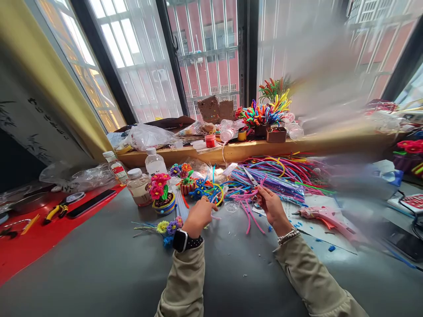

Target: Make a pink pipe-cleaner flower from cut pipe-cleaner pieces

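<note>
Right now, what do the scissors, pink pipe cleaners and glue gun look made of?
Scissors: probably polished steel; the blades gleam silver.
Pink pipe cleaners: apparently fuzzy synthetic fibre, given soft edges; core hidden.
Glue gun: likely smooth plastic, from its even pink body.

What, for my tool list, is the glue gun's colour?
The glue gun is pink, with an orange trigger; the head view shows it best.

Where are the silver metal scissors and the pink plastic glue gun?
Silver metal scissors (250,176): head view, on the blades.
Pink plastic glue gun (321,213): head view, on the body.
</note>
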The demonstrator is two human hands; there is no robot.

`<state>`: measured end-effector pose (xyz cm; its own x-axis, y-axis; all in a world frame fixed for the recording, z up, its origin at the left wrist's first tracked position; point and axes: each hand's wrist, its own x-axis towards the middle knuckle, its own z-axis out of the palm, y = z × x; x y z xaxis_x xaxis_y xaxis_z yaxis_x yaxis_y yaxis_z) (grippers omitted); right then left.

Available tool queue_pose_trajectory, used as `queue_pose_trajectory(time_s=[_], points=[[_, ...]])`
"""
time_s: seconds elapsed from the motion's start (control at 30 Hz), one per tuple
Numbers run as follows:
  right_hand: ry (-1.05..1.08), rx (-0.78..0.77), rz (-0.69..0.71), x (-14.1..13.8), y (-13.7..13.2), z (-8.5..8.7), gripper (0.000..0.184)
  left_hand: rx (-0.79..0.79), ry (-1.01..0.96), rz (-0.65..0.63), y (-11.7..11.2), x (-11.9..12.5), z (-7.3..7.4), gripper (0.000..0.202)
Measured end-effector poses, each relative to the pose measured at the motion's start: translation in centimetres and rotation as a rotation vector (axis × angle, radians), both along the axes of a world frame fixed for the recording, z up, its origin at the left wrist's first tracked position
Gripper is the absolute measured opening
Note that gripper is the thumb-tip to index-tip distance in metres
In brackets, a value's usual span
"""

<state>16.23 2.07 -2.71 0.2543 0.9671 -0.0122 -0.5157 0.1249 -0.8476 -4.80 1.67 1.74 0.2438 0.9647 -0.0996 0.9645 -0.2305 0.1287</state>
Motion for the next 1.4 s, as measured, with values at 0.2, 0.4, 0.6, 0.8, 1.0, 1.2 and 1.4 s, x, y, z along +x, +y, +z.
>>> queue_pose_trajectory(time_s=[0.2, 0.4, 0.6, 0.8, 1.0, 1.2, 1.4], points=[[0.026, -0.021, 0.020, 0.0, 0.0, 0.0, 0.027, 0.064, -0.125, 0.001, 1.0, 0.4, -1.0, 0.016], [0.015, -0.029, 0.042, -0.1, 0.0, -0.3, 0.027, 0.166, -0.192, 0.062, 3.1, 1.4, -1.7, 0.019], [-0.006, -0.066, 0.073, -0.3, 0.0, -0.4, 0.025, 0.205, -0.230, -0.009, 3.8, 2.1, -2.2, 0.029], [-0.021, -0.041, 0.096, -0.5, -0.1, -0.2, 0.023, 0.350, -0.336, 0.049, 2.1, 1.8, -0.9, 0.034], [-0.048, 0.014, 0.121, -0.2, -0.3, 0.2, 0.023, 0.560, -0.450, 0.063, -0.2, 2.7, 1.7, 0.029], [-0.079, 0.105, 0.143, 0.2, -0.4, 0.8, 0.023, 0.255, -0.807, -0.250, 0.0, 6.4, 1.8, 0.024], [-0.171, 0.147, 0.176, 0.0, -0.6, 0.7, 0.023, -0.295, -1.103, -0.206, 1.4, 7.4, -0.5, 0.027]])
